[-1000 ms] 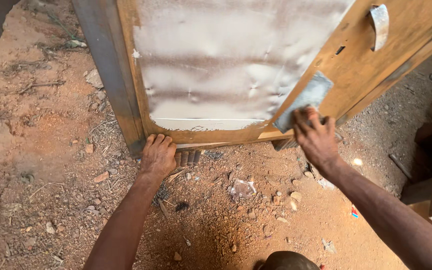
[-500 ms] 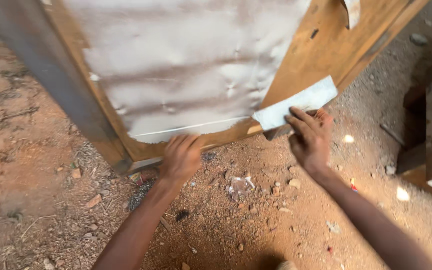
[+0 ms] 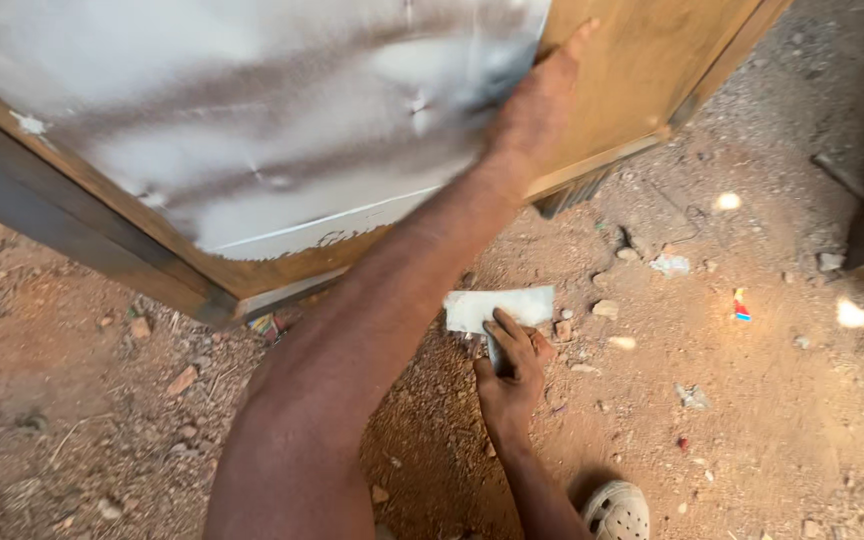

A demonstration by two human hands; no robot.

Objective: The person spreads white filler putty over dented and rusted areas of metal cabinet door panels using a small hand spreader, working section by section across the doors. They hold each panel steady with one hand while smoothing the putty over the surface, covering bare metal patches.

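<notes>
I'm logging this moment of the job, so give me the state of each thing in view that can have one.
Wooden door panel: standing on edge on the dirt, tilted, middle coated with white filler.
Left hand: flat against the panel, holding nothing.
Right hand: closed on the scraper handle, low over the ground.
Scraper: wide blade smeared white, off the panel.
Sandal: on a foot, on the dirt.

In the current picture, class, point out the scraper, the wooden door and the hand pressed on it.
scraper [image 3: 500,307], head view, on its white-coated blade.
wooden door [image 3: 642,70], head view, on bare wood.
left hand [image 3: 537,105], head view, on its back.
</notes>
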